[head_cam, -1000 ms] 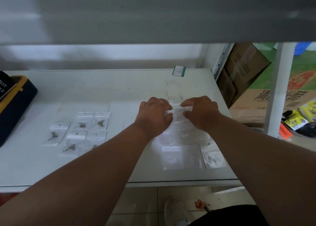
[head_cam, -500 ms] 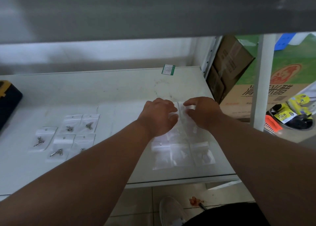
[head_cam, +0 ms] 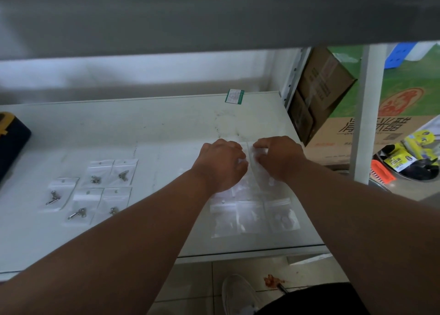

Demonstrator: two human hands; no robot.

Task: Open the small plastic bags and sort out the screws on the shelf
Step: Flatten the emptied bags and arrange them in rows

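My left hand (head_cam: pixel 220 163) and my right hand (head_cam: pixel 279 157) meet over the right part of the white shelf (head_cam: pixel 166 133), both pinching the top of one small clear plastic bag (head_cam: pixel 250 152). What the bag contains is hidden by my fingers. Below my hands lie more small bags holding pale, whitish pieces (head_cam: pixel 254 216), in a rough grid. On the left of the shelf lies a group of small bags with metal screws (head_cam: pixel 95 190) inside.
A dark toolbox with yellow trim (head_cam: pixel 12 140) sits at the shelf's left edge. A small green-edged label (head_cam: pixel 234 96) lies at the back. A white upright post (head_cam: pixel 366 114) stands right, with cardboard boxes (head_cam: pixel 319 93) behind. An upper shelf hangs overhead.
The view has shifted right, so the toolbox sits further left in view. My hands stay together on the same bag, with the fingers shifted a little along its top.
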